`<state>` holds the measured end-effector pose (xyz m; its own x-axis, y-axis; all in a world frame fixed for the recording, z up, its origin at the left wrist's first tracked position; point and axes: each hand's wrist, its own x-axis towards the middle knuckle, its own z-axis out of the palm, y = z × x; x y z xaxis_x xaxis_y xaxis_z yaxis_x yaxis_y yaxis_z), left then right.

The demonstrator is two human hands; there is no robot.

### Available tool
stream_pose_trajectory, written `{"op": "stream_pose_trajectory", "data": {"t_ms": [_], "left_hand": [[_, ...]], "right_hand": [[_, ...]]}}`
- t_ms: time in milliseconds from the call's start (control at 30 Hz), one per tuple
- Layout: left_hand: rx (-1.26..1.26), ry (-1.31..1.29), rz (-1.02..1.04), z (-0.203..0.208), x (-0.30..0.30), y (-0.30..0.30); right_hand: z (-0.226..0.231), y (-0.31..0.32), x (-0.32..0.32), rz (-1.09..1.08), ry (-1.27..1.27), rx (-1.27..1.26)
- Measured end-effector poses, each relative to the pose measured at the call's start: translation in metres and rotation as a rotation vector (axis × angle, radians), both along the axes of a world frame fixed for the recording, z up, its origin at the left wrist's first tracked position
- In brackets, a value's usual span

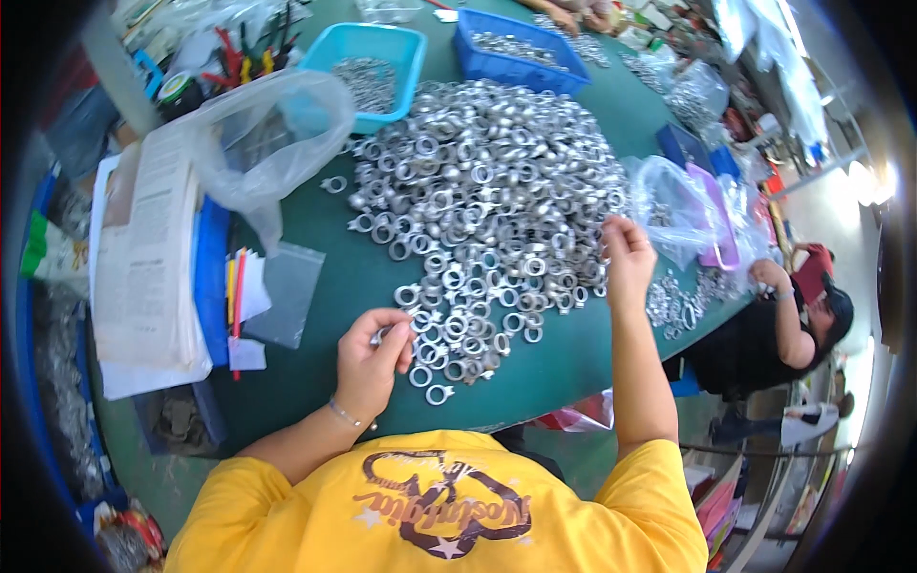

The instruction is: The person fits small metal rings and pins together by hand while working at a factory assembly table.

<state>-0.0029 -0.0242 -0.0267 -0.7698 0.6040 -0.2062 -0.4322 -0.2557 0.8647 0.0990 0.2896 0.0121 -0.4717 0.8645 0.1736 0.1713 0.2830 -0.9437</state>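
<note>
A large heap of silver metal rings, several with small raised parts on the band, covers the middle of the green table. By the near left edge of the heap is my left hand, its fingers curled closed around a metal ring that shows only in part. My right hand is at the heap's right edge, thumb and fingertips pinched together; whatever they hold is too small to make out. One loose ring lies nearest to me at the front of the heap.
Behind the heap stand a turquoise basket and a blue basket of metal pieces. At left lie a plastic bag, papers, pencils and a clear pouch. A co-worker sits at right.
</note>
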Motion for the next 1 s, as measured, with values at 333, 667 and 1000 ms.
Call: {"op": "stream_pose_trajectory", "data": {"t_ms": [333, 667, 1000], "left_hand": [[-0.027, 0.070, 0.016, -0.003, -0.007, 0.000], [-0.058, 0.082, -0.067, -0.008, -0.003, 0.001], [-0.105, 0.208, -0.047, -0.006, -0.003, 0.003]], "right_hand": [[-0.021, -0.138, -0.067, 0.766, -0.310, 0.646], [-0.030, -0.150, -0.058, 0.678, -0.273, 0.738], [-0.018, -0.156, -0.047, 0.652, -0.151, 0.342]]}}
